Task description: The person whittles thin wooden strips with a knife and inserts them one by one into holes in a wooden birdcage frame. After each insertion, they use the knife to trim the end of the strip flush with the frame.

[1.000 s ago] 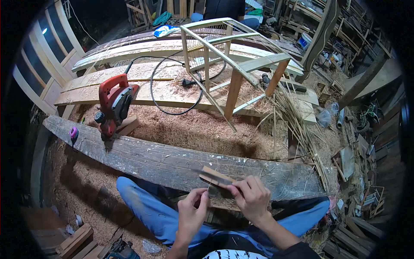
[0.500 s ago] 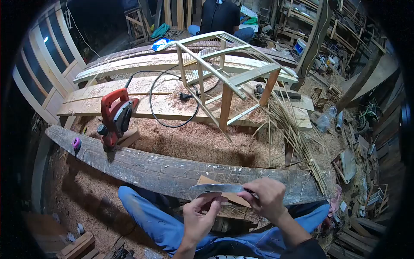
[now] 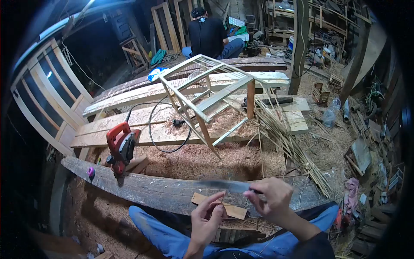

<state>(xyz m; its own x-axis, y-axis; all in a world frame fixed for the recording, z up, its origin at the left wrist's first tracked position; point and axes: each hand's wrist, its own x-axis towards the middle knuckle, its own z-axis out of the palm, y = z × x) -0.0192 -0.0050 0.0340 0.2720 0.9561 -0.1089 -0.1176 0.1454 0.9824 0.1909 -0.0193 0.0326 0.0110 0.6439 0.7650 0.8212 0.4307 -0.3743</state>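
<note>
My right hand [image 3: 271, 196] is closed round the dark handle of a knife [image 3: 233, 186], whose blade points left and is blurred. Just below the blade, my left hand [image 3: 208, 218] pinches a thin stick [image 3: 223, 197] between thumb and fingers; only a short end of it shows. A small flat piece of wood [image 3: 235, 211] lies behind my left fingers, at the near edge of the weathered plank [image 3: 168, 190]. To the right, a bundle of thin strips [image 3: 297, 157] slants down onto the plank.
A red electric planer [image 3: 122, 146] stands on the plank's left part, its cable looping behind. A light wooden frame [image 3: 207, 101] rests tilted on shavings-covered boards [image 3: 101, 134]. A purple-topped item [image 3: 91, 172] sits far left. Another person [image 3: 208, 36] sits at the back, turned away.
My head view has tilted up and shifted, so more of the back shows. The knife blade has lifted slightly away from the left fingers and is now blurred.
</note>
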